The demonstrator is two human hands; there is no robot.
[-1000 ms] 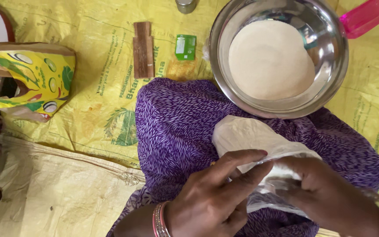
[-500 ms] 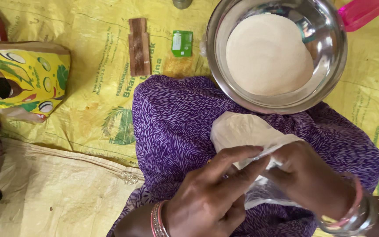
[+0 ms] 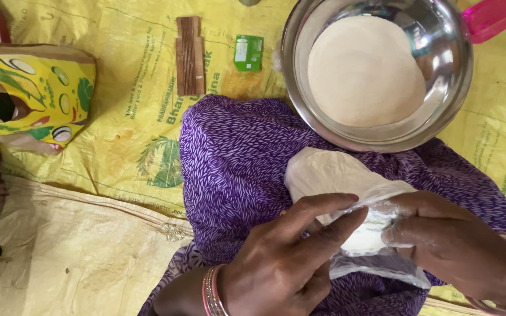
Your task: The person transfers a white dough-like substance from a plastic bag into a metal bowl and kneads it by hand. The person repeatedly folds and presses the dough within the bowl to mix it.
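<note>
Over yellow sacking (image 3: 130, 117), both hands' grip (image 3: 282, 263) (image 3: 452, 246) around a clear, seemingly flour-filled bag (image 3: 341, 175).

Floor covering: yellow printed sack sheet (image 3: 130, 111), spread flat, filling most of the view; a plain tan sack (image 3: 60, 257) adjoins it at 7 o'clock.

On the yellow sheet:
- Steel bowl (image 3: 449, 88) of pale flour, at 1 o'clock.
- Pink plastic piece (image 3: 493, 16), at 2 o'clock, touching the bowl's rim.
- Brown ribbed wooden block (image 3: 190, 55), at 11 o'clock.
- Small green packet (image 3: 248, 52), at 12 o'clock, between block and bowl.
- Yellow patterned bag (image 3: 36, 96), at 9 o'clock, lying open.
- Purple-clad lap (image 3: 235, 164), at centre, its cloth reaching the bowl.
</note>
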